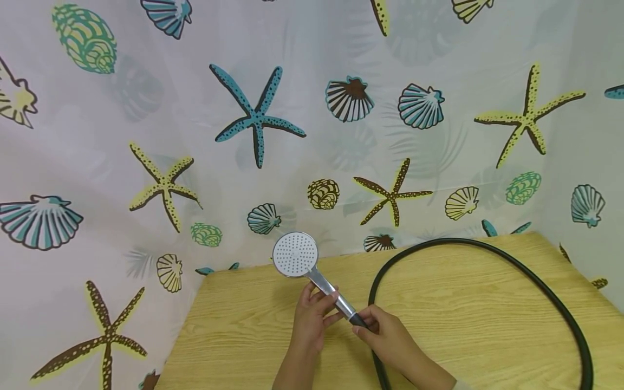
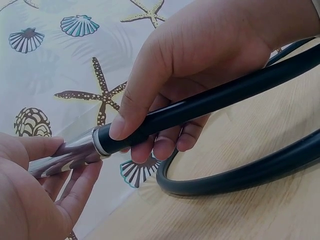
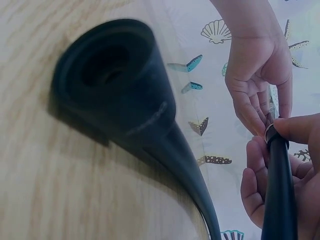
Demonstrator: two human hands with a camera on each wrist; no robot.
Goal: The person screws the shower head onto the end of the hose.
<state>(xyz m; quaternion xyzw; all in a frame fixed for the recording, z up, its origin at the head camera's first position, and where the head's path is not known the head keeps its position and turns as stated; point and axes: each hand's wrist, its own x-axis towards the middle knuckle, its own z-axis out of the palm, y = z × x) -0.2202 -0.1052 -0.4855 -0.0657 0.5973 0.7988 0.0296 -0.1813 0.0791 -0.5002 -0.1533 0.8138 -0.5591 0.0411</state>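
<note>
Handheld shower head (image 1: pixel 295 254) is held up over the tabletop (image 1: pixel 234 325), nearer its back-left corner. Left hand (image 1: pixel 309 319) has thumb and fingers curled round the chrome handle (image 1: pixel 320 284); right hand (image 1: pixel 387 336) is pinching the black hose (image 2: pixel 215 100) right at the handle's bottom end. The hose loops out toward the back-right corner. Handle looks hard and slick, probably light-ish, so I'd grip it low. Hose seems rubbery and springy, likely to fight back, so hold it close to its end. I'd baby the spray face.
</note>
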